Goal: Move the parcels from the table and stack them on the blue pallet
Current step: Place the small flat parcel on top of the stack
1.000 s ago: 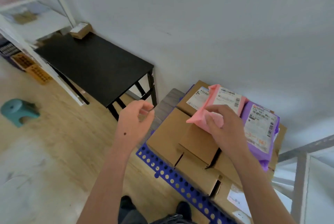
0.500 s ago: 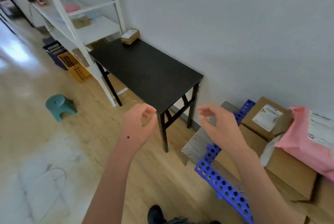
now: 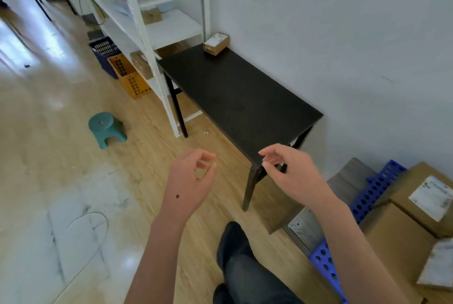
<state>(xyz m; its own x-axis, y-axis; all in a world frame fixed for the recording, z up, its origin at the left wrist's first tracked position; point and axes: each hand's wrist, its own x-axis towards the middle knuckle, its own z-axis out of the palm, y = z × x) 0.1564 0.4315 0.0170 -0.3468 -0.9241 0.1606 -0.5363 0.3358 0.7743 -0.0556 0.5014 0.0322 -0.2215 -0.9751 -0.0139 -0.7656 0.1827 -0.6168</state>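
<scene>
One small cardboard parcel, 12 o'clock end of table: probably light, stiff; clasp opposite sides; left hand and right hand empty, loosely curled.

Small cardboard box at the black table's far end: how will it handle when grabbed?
The small cardboard box is likely rigid: square edges. Probably light, given its small size. Flat-sided, so a push should slide it on the black table, not roll.
</scene>
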